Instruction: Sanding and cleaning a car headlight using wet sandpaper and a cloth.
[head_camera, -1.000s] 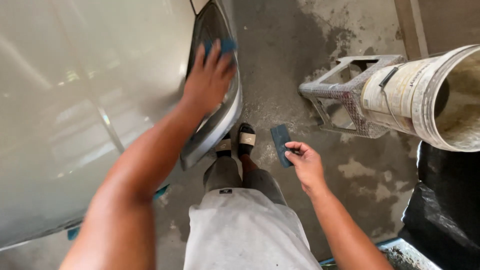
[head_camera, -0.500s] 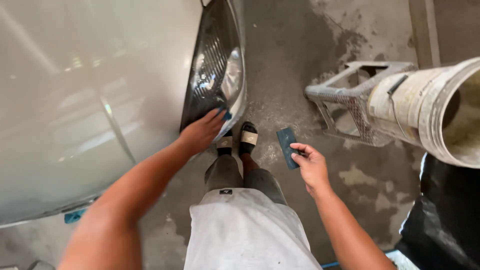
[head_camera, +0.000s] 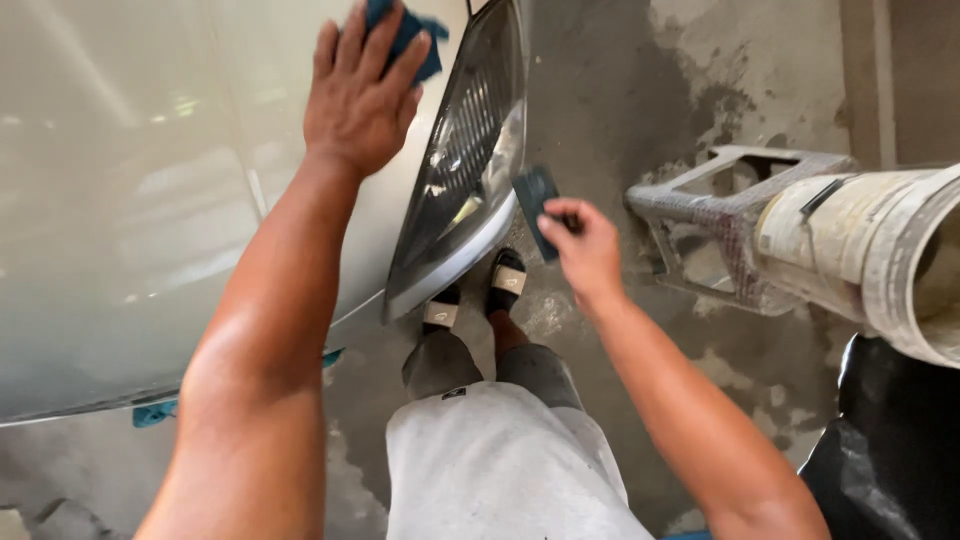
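Observation:
My left hand (head_camera: 360, 95) presses a blue cloth (head_camera: 412, 35) flat against the pale car body (head_camera: 120, 200), just left of the dark headlight (head_camera: 465, 160). My right hand (head_camera: 585, 245) pinches a small dark rectangular pad (head_camera: 535, 200) and holds it close to the headlight's lower right edge. My feet in black and white sandals (head_camera: 500, 285) stand on the concrete below the bumper.
A paint-spattered metal stand (head_camera: 720, 225) carries a large white drum (head_camera: 870, 250) at the right. A black plastic sheet (head_camera: 890, 450) lies at the lower right. Blue tape pieces (head_camera: 155, 412) stick along the car's lower edge. The concrete floor (head_camera: 640, 80) is stained.
My left hand has moved up from beside the headlight's lower end to the panel above it, with the cloth. My right hand has brought the dark pad closer to the headlight.

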